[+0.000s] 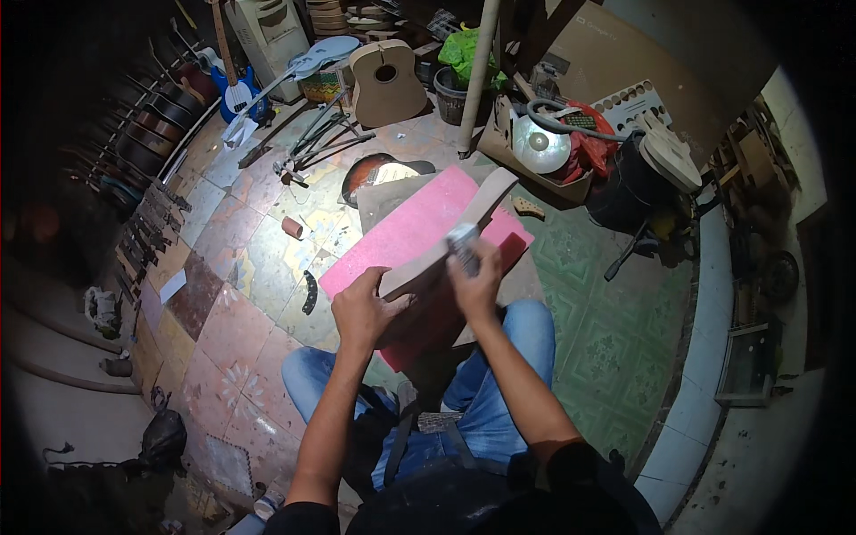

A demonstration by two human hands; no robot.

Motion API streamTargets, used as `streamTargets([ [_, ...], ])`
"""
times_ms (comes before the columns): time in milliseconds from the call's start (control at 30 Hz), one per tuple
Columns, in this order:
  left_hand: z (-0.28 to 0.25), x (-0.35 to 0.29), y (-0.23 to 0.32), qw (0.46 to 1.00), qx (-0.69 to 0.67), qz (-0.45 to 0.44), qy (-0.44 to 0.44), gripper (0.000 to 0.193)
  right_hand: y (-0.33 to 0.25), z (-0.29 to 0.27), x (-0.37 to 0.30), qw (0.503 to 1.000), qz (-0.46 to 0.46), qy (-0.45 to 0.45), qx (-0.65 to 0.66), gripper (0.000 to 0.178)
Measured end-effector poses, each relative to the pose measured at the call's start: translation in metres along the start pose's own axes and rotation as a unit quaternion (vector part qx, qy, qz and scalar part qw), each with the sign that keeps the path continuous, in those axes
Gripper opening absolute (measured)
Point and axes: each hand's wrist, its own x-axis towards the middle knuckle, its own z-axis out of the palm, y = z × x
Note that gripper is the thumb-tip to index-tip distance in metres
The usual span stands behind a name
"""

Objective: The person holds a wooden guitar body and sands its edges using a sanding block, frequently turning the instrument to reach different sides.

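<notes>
A pale, curved wooden piece (423,267), probably a guitar body stood on its edge, slants across a pink sheet (392,227) in front of my knees. My left hand (361,308) grips its near left end, thumb and fingers wrapped around the wood. Against its upper edge, around mid-length, my right hand (477,281) holds a small block (463,246) with a pale, shiny top, slightly blurred. The block looks like a sanding block. Below the edge, the wood's lower side lies in dark shadow, partly behind my hands.
A small reddish cylinder (292,227) and a dark curved strip (309,292) lie on the tiles to the left. Farther back are an unfinished acoustic guitar body (387,82), a blue guitar (238,96) and an upright pole (479,80). A filled cardboard box (557,186) stands at far right.
</notes>
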Motion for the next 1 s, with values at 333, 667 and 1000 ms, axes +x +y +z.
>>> streamTargets([
  [333, -0.005, 0.006, -0.001, 1.0, -0.002, -0.001, -0.002, 0.055, -0.015, 0.01, -0.003, 0.997, 0.066, 0.001, 0.051, 0.043],
  [667, 0.001, 0.001, -0.003, 1.0, 0.001, 0.006, 0.009, 0.052, -0.028, 0.004, -0.002, 0.996, 0.063, -0.028, 0.064, 0.045],
  [1000, 0.002, -0.002, -0.004, 1.0, 0.004, 0.006, 0.026, 0.049, -0.047, 0.001, -0.017, 0.995, -0.002, -0.054, 0.081, 0.047],
])
